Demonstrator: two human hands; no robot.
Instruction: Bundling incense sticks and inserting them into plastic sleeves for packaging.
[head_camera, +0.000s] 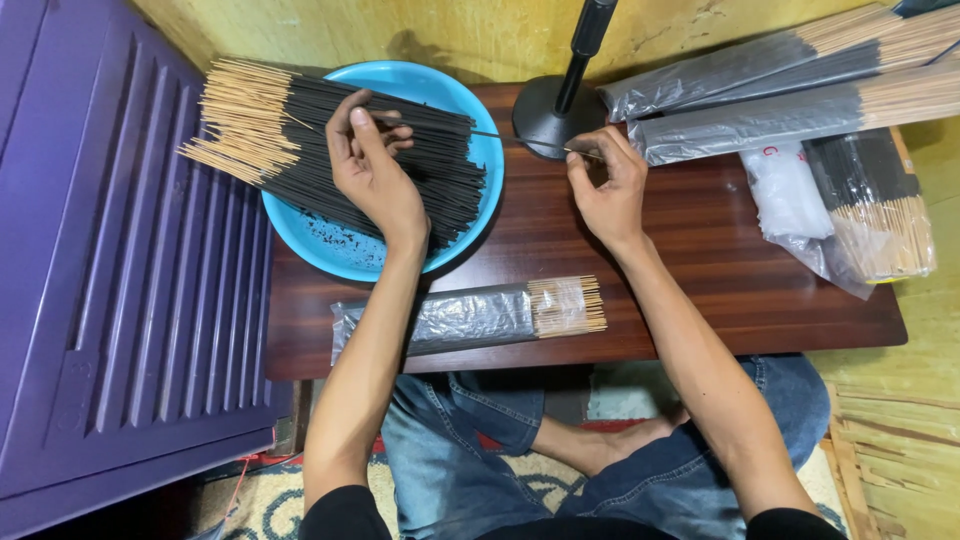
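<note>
A big heap of black incense sticks (330, 140) with bare wooden ends lies across a blue plastic bowl (320, 245) at the table's left. My left hand (370, 165) rests on this heap, fingers curled around a few sticks. My right hand (605, 190) pinches the bare end of a thin incense stick (500, 136) that runs left toward my other hand. A filled clear packet of sticks (470, 315) lies near the table's front edge, below both hands.
The dark wooden table (700, 270) carries a black stand base (555, 110), several long filled packets (780, 85) at the back right, empty plastic sleeves (790, 195) and another stick bundle (880, 215). A purple cabinet (110, 260) stands at the left.
</note>
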